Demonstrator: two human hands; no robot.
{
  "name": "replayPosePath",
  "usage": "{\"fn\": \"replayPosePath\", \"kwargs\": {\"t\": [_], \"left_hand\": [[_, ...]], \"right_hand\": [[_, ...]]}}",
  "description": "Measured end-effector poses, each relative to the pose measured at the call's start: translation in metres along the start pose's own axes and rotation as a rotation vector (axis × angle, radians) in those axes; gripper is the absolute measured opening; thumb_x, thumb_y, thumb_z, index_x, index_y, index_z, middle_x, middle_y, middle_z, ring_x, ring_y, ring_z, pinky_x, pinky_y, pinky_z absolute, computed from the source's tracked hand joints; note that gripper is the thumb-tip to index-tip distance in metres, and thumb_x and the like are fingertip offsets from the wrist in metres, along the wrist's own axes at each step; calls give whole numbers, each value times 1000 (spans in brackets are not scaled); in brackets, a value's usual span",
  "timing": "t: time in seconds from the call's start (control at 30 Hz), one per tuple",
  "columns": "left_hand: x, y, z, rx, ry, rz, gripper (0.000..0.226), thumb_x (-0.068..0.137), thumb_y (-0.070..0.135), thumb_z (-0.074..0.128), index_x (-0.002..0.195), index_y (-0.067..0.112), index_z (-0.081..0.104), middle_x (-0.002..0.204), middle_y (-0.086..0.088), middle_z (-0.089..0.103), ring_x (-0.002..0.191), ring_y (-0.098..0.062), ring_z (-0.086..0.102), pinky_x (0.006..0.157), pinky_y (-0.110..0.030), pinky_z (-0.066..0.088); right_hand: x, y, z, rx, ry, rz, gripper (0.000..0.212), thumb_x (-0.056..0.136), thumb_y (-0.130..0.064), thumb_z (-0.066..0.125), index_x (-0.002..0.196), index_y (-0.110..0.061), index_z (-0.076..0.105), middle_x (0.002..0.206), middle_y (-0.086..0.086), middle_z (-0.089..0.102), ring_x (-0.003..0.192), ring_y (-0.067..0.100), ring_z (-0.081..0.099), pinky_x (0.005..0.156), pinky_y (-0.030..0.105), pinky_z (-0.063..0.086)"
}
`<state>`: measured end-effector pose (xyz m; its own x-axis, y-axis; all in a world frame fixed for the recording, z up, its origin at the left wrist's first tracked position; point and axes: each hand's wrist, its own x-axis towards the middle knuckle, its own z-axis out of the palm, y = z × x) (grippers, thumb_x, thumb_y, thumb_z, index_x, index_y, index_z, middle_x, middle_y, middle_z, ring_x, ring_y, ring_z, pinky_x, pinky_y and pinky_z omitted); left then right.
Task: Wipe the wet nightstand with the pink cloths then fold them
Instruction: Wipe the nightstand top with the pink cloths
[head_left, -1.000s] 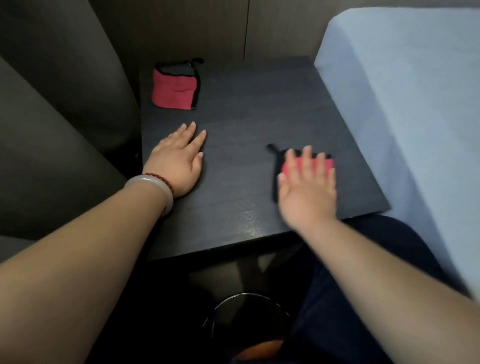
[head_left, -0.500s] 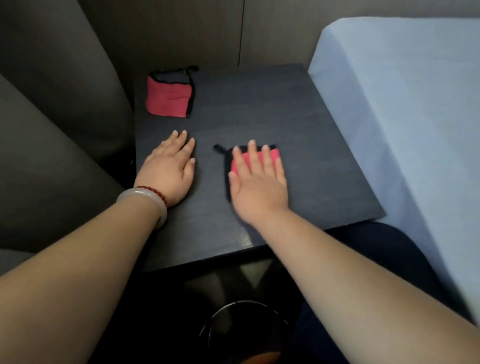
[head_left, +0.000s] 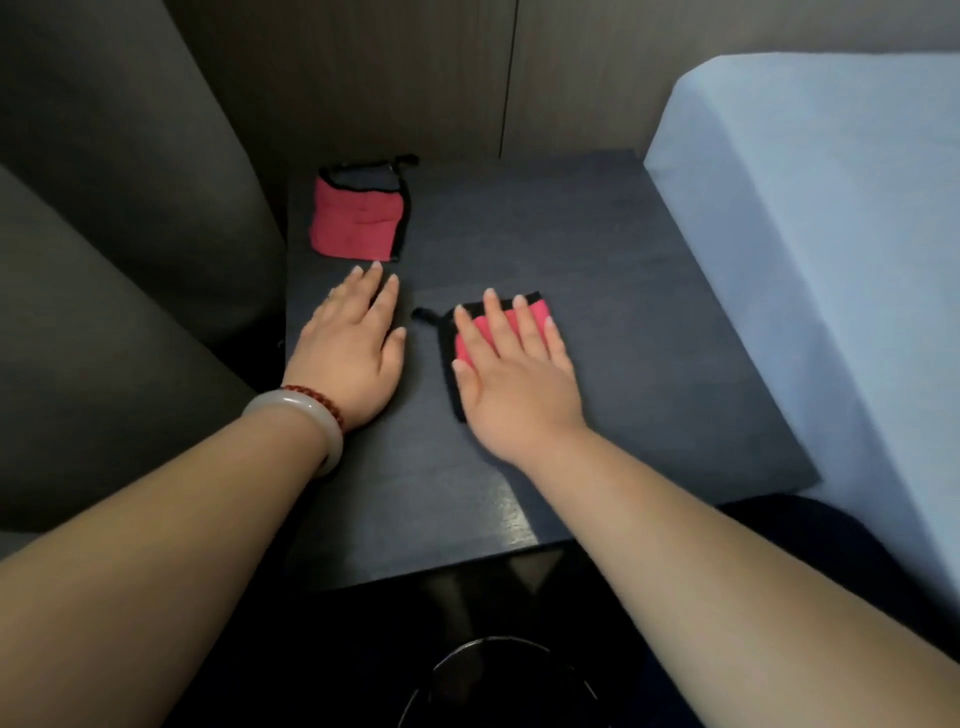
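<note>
Right hand (head_left: 514, 379) flat, fingers spread, pressing black-edged pink cloth (head_left: 470, 345) on dark wooden nightstand (head_left: 649, 322); left hand (head_left: 353, 353) flat, holding nothing; second folded pink cloth (head_left: 358, 223) behind it.

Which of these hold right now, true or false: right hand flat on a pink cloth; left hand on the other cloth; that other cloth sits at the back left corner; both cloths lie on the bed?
1. The right hand lies flat on a pink cloth. True.
2. The left hand rests on the other cloth. False: it lies on the bare nightstand, just short of that cloth.
3. The other cloth sits at the back left corner. True.
4. Both cloths lie on the bed. False: both are on the nightstand.
</note>
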<state>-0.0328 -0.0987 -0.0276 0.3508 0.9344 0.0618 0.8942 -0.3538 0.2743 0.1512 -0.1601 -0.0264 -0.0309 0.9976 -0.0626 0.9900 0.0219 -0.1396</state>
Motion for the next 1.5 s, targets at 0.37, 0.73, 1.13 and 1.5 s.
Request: {"fn": "replayPosePath", "kwargs": {"t": [0.37,0.73,1.13,1.5], "left_hand": [[74,-18,2,76,-47,-100,56,99,36,31,152,23,20,161,-6,9,148,-25,5,120,-41,7],[74,-20,3,33,-5,-95,56,99,33,32,153,23,19,161,-4,12,148,-22,7,120,-38,7],[78,-19,5,42,-24,-96,58,98,32,33,153,22,16,161,-3,10,148,-21,5,120,-38,7],[78,-19,5,48,-29,-105,59,98,34,31,153,24,13,162,-1,7,148,-19,4,120,-38,6]], "right_hand": [[88,17,-7,16,-28,266,56,100,-47,10,154,-36,-2,163,-3,-12,149,24,-13,118,46,-9],[127,36,-14,-12,-50,401,56,101,-45,7,154,-33,-6,163,-1,-14,149,24,-12,119,46,-8],[164,29,-14,16,-47,456,56,100,-45,10,154,-36,-4,162,-2,-14,149,25,-13,117,49,-9],[196,33,-17,59,-82,520,55,102,-44,9,153,-36,-7,161,-3,-19,148,25,-17,116,51,-13]]}}
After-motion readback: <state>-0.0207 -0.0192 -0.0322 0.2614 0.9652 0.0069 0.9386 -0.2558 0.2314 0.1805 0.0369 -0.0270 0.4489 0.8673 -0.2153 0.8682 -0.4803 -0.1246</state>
